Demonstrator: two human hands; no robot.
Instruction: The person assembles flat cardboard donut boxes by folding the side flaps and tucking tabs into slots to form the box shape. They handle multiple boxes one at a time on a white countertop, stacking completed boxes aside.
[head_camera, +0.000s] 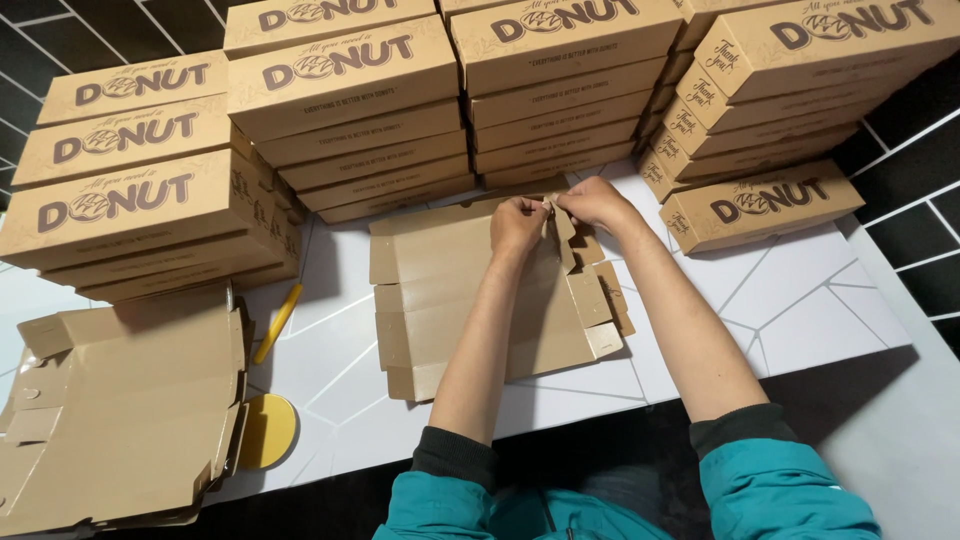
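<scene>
Nearest the person, teal sleeves with dark cuffs reach out over a white table (800, 310) veined with thin grey lines. Its front edge runs just before the elbows, and bare tabletop lies open to the right of the arms.

To the left, a loose pile of unfolded carton blanks (120, 410) hangs over the table's near edge, with a yellow disc (270, 430) and a yellow strip (277, 322) beside it.

In the middle lies the flat cardboard box blank (470, 300), kraft brown, creased into panels, its side flaps partly raised. It looks light and stiff along the panels but ready to bend at the score lines, so I'd judge it best taken by the flaps and corners rather than the broad faces.

At its far edge the left hand (517, 226) and right hand (597, 203) sit close together, both pinching a small upright tab (556, 213) at the blank's corner.

Beyond, stacks of finished donut boxes (360, 110) wall in the back and both sides, leaving little room past the blank's far edge. Dark tiles show behind.
</scene>
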